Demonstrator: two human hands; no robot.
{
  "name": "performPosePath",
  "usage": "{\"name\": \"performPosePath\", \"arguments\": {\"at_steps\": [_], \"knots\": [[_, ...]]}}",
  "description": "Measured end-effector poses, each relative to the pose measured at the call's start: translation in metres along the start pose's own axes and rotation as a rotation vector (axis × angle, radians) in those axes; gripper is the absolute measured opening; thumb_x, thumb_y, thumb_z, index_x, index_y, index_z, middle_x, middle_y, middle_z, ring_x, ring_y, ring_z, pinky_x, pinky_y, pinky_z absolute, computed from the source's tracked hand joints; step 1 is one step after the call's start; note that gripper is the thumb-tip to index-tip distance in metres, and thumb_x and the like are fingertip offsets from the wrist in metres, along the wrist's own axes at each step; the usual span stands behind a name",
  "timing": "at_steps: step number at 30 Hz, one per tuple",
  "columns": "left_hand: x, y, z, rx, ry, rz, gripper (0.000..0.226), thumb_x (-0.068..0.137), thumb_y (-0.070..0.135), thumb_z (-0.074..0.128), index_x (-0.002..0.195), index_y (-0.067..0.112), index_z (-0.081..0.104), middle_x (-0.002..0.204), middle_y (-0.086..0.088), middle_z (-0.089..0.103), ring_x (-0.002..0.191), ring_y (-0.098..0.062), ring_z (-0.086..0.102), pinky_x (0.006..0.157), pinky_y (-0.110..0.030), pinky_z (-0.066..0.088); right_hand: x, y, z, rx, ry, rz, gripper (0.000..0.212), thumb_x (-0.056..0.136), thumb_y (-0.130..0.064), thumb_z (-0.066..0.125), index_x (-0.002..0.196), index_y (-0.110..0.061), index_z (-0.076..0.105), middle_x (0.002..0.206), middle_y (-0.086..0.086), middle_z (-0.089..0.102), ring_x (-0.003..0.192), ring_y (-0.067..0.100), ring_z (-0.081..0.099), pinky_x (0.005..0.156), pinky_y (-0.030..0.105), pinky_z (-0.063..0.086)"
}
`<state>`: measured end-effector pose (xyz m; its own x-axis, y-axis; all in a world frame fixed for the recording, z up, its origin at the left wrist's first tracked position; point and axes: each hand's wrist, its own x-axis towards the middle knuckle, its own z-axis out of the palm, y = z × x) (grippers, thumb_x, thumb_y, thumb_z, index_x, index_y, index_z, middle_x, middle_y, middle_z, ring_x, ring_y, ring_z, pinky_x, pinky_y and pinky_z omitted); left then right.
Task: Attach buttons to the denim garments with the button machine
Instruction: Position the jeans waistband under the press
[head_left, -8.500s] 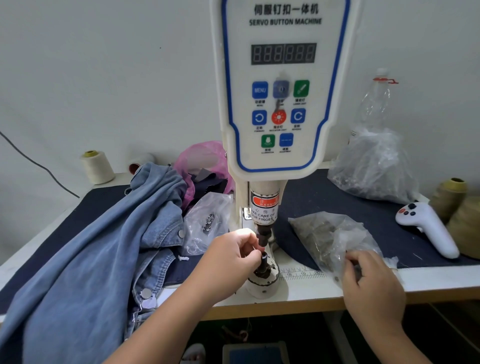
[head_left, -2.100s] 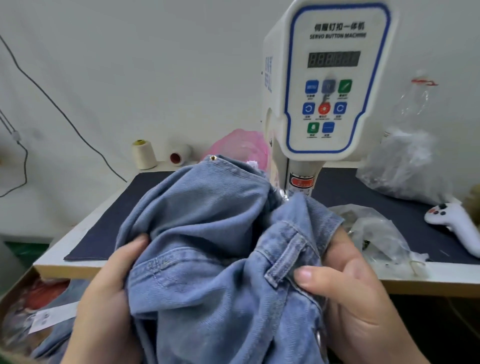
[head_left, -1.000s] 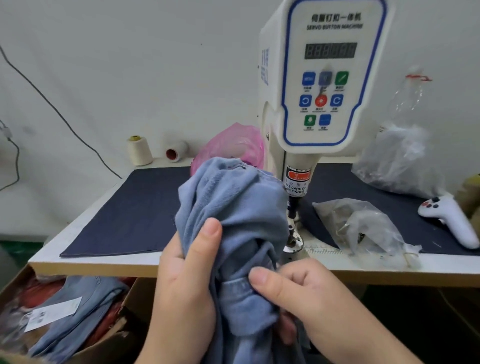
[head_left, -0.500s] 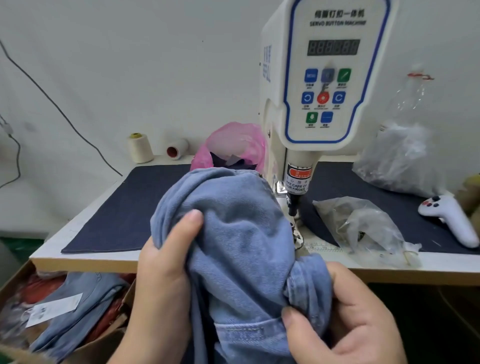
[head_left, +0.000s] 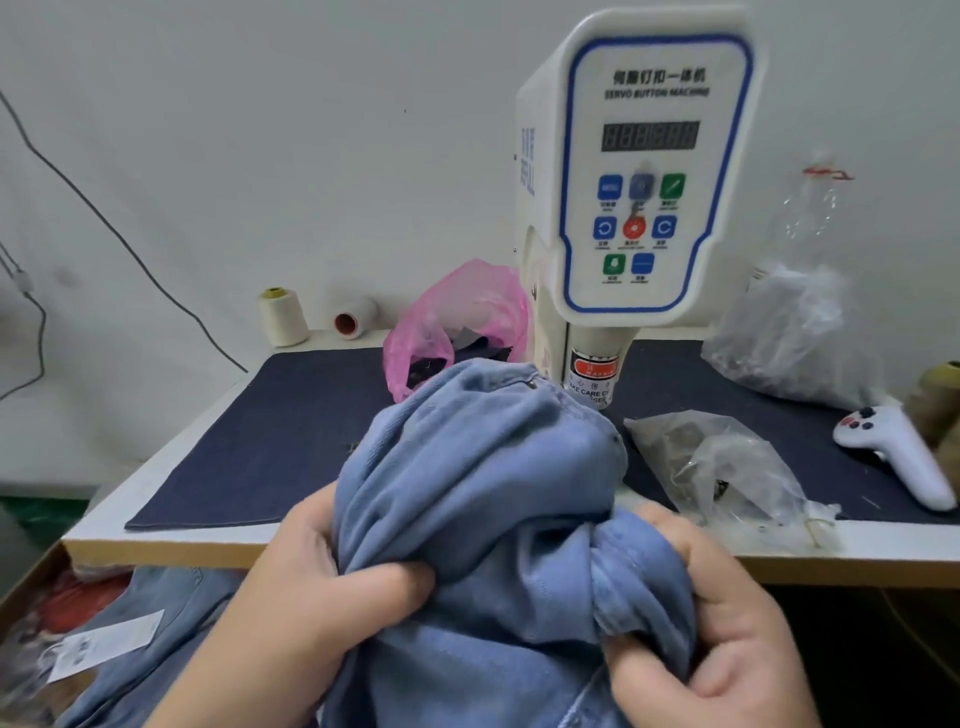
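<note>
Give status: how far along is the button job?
Done: nothing confirmable, no attached buttons in view. In hand: both hands, left and right, grip the bunched light-blue denim garment before the white servo button machine. Left: positioning it and pressing.

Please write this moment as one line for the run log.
left hand: grips denim garment | right hand: grips it | button machine: behind, punch hidden

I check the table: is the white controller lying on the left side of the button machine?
No, the white controller lies right of the button machine.
</note>
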<state>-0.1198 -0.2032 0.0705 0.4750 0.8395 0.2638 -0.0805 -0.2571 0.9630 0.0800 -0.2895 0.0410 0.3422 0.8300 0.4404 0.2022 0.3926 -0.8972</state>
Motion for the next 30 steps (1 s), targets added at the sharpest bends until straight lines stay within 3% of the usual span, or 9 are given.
{"name": "performPosePath", "arguments": {"at_steps": [5,8,11,15,18,19,21,25,30], "knots": [[-0.005,-0.001,0.017,-0.131,0.167,0.048,0.046,0.034,0.019,0.07,0.078,0.028,0.08,0.075,-0.006,0.076,0.067,-0.008,0.07,0.053,-0.015,0.051,0.015,0.012,-0.011,-0.105,-0.019,0.12,0.054,0.042,-0.051,0.072,0.09,-0.035,0.052,0.073,-0.007,0.062,0.064,0.0,0.057,0.06,0.011,0.046],[-0.008,-0.007,0.029,-0.079,0.271,0.043,0.036,0.034,-0.01,0.067,0.048,0.022,0.075,0.054,0.009,0.068,0.05,0.004,0.063,0.047,-0.007,0.045,0.021,0.013,-0.017,-0.046,-0.08,0.139,0.072,0.037,-0.078,0.078,0.099,-0.05,0.053,0.097,-0.024,0.063,0.095,0.003,0.062,0.085,0.017,0.046],[-0.019,-0.01,0.036,-0.025,0.326,-0.088,0.092,0.078,-0.037,0.048,0.022,0.037,0.052,0.034,0.016,0.051,0.037,0.01,0.053,0.05,-0.004,0.043,0.027,0.011,-0.014,0.023,-0.132,0.083,0.068,0.06,-0.079,0.07,0.114,-0.039,0.061,0.11,-0.01,0.069,0.103,0.012,0.065,0.088,0.028,0.052],[-0.01,-0.021,0.025,0.036,0.212,-0.134,0.096,0.073,-0.037,0.055,0.038,0.052,0.061,0.05,0.017,0.066,0.048,0.014,0.058,0.05,-0.003,0.044,0.034,0.008,-0.005,0.017,-0.047,0.029,0.019,0.077,-0.04,0.071,0.092,-0.029,0.071,0.084,0.0,0.071,0.078,0.01,0.066,0.07,0.021,0.052],[0.0,-0.029,0.008,-0.13,-0.156,0.04,0.036,0.074,0.007,0.077,0.102,0.03,0.077,0.107,0.005,0.075,0.099,0.0,0.069,0.08,-0.014,0.053,0.031,0.009,-0.001,0.079,-0.002,0.003,0.008,0.079,-0.03,0.069,0.086,-0.029,0.073,0.079,-0.001,0.072,0.073,0.006,0.066,0.066,0.015,0.051],[0.001,-0.03,0.006,-0.212,-0.234,0.004,0.047,0.074,0.023,0.083,0.118,0.02,0.066,0.12,-0.002,0.071,0.11,-0.013,0.067,0.086,-0.022,0.053,0.029,0.006,0.002,0.114,-0.007,-0.028,0.008,0.08,-0.031,0.071,0.087,-0.029,0.073,0.08,-0.001,0.073,0.074,0.005,0.067,0.066,0.014,0.051],[0.0,-0.037,0.004,-0.306,-0.242,-0.043,0.059,0.073,0.046,0.085,0.121,0.027,0.057,0.126,-0.008,0.068,0.114,-0.023,0.066,0.088,-0.029,0.054,0.027,0.001,0.01,0.124,-0.042,-0.104,0.013,0.086,-0.039,0.071,0.093,-0.029,0.073,0.085,-0.001,0.074,0.078,0.006,0.068,0.07,0.014,0.052],[0.002,-0.017,0.018,0.052,-0.038,0.034,0.073,0.045,0.085,0.077,0.105,0.045,0.062,0.102,0.011,0.075,0.093,-0.003,0.07,0.075,-0.014,0.051,0.027,-0.006,0.022,0.034,-0.13,-0.222,0.014,0.09,-0.041,0.063,0.098,-0.031,0.068,0.09,0.001,0.069,0.083,0.017,0.067,0.077,0.024,0.051],[0.001,0.0,0.034,-0.163,0.047,0.075,0.043,0.072,0.042,0.08,0.108,0.02,0.075,0.104,-0.009,0.076,0.1,-0.022,0.073,0.081,-0.021,0.056,0.031,-0.018,0.028,-0.038,-0.282,-0.19,0.016,0.087,-0.042,0.063,0.1,-0.036,0.067,0.07,-0.008,0.053,0.063,0.013,0.053,0.064,0.027,0.045]]}}
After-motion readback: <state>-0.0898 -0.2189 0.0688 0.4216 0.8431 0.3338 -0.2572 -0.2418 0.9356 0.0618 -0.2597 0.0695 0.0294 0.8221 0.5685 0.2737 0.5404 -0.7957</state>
